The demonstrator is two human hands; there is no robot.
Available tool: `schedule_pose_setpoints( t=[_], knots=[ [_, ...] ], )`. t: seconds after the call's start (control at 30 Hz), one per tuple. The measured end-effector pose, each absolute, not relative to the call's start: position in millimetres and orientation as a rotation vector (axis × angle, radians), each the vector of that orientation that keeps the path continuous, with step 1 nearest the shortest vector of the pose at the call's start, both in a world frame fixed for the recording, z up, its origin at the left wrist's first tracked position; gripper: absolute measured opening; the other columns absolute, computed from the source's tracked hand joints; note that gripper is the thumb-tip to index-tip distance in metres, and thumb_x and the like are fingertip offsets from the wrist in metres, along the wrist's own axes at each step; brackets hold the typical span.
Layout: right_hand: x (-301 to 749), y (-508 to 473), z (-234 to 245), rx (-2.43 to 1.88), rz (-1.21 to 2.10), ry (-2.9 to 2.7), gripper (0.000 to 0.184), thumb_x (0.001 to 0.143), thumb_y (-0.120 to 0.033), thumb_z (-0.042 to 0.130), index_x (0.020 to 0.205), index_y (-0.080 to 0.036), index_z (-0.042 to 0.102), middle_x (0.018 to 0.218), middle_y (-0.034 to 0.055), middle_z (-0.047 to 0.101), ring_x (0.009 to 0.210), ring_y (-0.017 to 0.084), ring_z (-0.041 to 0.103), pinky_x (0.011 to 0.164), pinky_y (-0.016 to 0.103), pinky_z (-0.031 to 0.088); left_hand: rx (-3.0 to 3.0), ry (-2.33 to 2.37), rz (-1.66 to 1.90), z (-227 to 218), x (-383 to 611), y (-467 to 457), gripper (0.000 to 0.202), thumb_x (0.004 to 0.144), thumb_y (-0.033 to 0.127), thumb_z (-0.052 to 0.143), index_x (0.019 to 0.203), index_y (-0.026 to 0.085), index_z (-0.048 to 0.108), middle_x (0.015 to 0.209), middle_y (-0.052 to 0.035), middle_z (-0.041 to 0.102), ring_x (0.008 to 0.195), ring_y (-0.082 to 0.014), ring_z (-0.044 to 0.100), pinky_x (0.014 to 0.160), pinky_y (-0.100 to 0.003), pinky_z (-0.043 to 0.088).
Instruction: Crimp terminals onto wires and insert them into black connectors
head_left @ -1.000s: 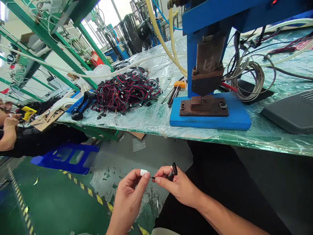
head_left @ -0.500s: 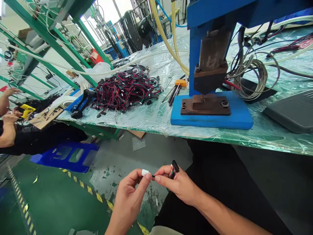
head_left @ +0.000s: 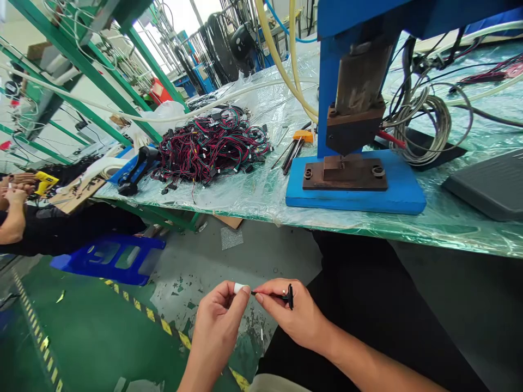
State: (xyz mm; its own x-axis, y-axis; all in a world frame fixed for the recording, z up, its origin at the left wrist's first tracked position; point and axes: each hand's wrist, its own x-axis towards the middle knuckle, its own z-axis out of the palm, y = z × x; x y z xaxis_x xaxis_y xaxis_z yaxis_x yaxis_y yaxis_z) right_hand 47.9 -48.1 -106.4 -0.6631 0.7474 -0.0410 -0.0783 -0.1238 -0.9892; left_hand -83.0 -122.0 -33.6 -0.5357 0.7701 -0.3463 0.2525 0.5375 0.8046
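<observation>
My left hand [head_left: 218, 316] is closed in a pinch, thumb against index finger, at one end of a short wire harness. White material [head_left: 239, 287] shows at the index fingertip; whether it wraps the finger or is a separate piece I cannot tell. A thin dark stretch of the harness [head_left: 253, 293] bridges the small gap between the hands. My right hand [head_left: 300, 313] pinches the harness between thumb and index finger. The harness's black connector [head_left: 290, 296] stands out over the back of that hand. Both hands are above my lap, in front of the bench.
A blue press [head_left: 355, 201] stands on the plastic-covered bench [head_left: 245, 204]. Left of it lie orange-handled tools [head_left: 302, 136] and a pile of wire harnesses [head_left: 208, 144]. A grey pedal [head_left: 488, 185] sits right. A co-worker's hands [head_left: 16, 193] and a blue stool [head_left: 110, 258] are left.
The black connector has turned over my right hand and now appears edge-on. My left fingers have shifted slightly left, and the white material is more covered by the thumb.
</observation>
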Motion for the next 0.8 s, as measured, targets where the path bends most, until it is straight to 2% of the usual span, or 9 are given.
schedule_pose_setpoints(
  t=[0.13,0.27,0.4,0.5,0.57,0.8],
  knots=[
    [49,-48,-105,-0.689,1.747,-1.633,0.021,0.09,-0.028,0.06,0.091,-0.023,0.081,0.065,-0.0003,0.065,0.057,0.012,0.047,0.055,0.026,0.034,0.824,2.061,0.928,-36,-82,-123,0.045,0.085,0.059,0.062,0.07,0.018,0.051,0.063,0.0054,0.035,0.056,-0.0111,0.024,0.05,-0.022,0.022],
    [50,-45,-103,-0.734,1.934,-1.549,0.024,0.089,-0.033,0.06,0.088,-0.021,0.08,0.063,-0.0006,0.061,0.058,0.012,0.043,0.054,0.027,0.032,0.852,2.042,0.918,-35,-84,-125,0.043,0.088,0.057,0.061,0.071,0.018,0.054,0.065,0.0034,0.04,0.06,-0.0123,0.031,0.053,-0.022,0.026],
    [51,-39,-103,-0.737,2.032,-1.509,0.027,0.085,-0.041,0.064,0.083,-0.017,0.077,0.064,0.0002,0.059,0.062,0.014,0.046,0.059,0.027,0.036,0.901,1.929,0.923,-33,-89,-129,0.033,0.092,0.052,0.06,0.087,0.019,0.063,0.079,-0.0009,0.054,0.075,-0.0158,0.046,0.065,-0.023,0.038],
    [53,-36,-103,-0.693,2.082,-1.503,0.029,0.084,-0.043,0.064,0.081,-0.017,0.075,0.06,-0.0015,0.054,0.06,0.013,0.044,0.057,0.027,0.035,0.939,1.849,0.945,-33,-93,-133,0.026,0.094,0.046,0.061,0.102,0.021,0.063,0.094,-0.003,0.061,0.086,-0.018,0.052,0.078,-0.025,0.042],
    [53,-36,-103,-0.679,2.095,-1.499,0.029,0.084,-0.044,0.064,0.081,-0.017,0.075,0.059,-0.0022,0.052,0.059,0.013,0.043,0.057,0.027,0.034,0.965,1.82,0.948,-32,-95,-136,0.025,0.094,0.044,0.061,0.106,0.022,0.063,0.096,-0.0036,0.063,0.089,-0.0191,0.054,0.082,-0.027,0.043],
    [52,-37,-104,-0.641,2.119,-1.514,0.029,0.085,-0.044,0.064,0.083,-0.016,0.072,0.062,-0.0023,0.051,0.062,0.013,0.042,0.058,0.027,0.034,1.064,1.878,0.893,-32,-99,-140,0.021,0.095,0.043,0.06,0.097,0.022,0.063,0.087,-0.0015,0.057,0.082,-0.0173,0.049,0.074,-0.025,0.04]
  ],
)
